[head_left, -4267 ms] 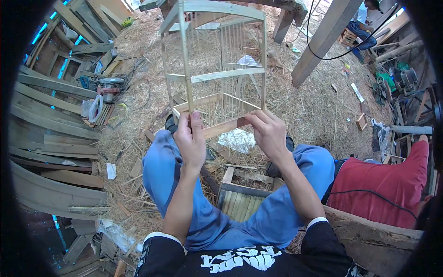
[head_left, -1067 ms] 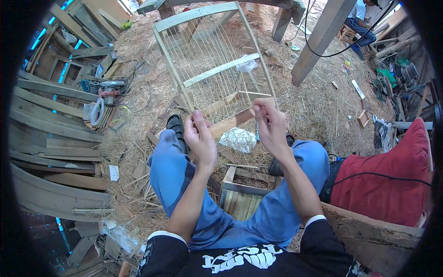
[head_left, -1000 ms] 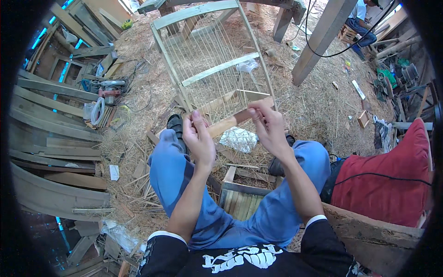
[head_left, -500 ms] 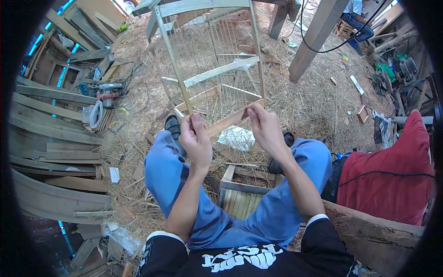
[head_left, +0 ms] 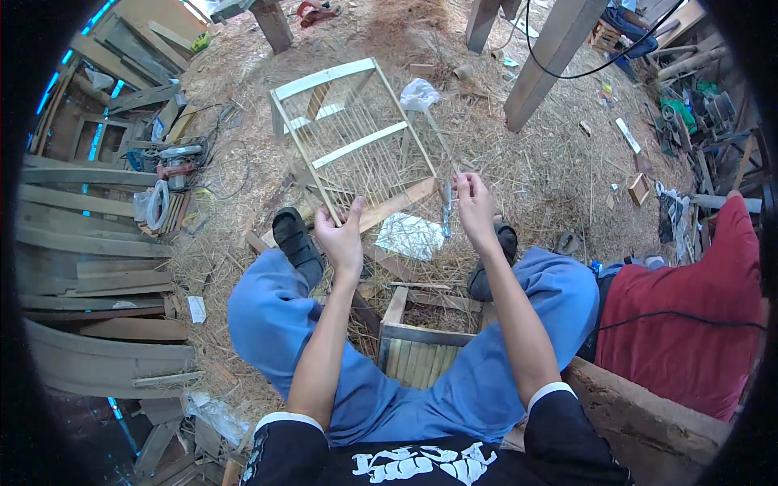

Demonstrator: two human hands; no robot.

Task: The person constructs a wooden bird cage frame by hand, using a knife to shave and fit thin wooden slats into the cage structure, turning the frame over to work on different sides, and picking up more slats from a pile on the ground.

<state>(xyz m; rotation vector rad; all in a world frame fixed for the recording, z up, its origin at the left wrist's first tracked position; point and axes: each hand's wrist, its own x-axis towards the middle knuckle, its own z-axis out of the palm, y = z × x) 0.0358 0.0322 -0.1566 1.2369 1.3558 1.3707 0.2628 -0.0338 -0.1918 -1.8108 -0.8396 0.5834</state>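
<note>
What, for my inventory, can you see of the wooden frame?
The frame looks like pale wood: side posts, a top rail, a middle rail and thin rods. It slants leftward toward its top, over littered floor. The left hand grips its lower left corner; whether the right hand touches it is unclear.

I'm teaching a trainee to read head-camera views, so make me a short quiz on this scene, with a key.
1. Which of the person's hands grips the lower left corner of the wooden frame?

2. True or false: the red cloth lies to the right of the person's knees.

3. What lies on the ground between the two black sandals?
A) a blue bucket
B) a white sheet
C) a green hose

Key:
1. The left hand.
2. True.
3. B.
</note>
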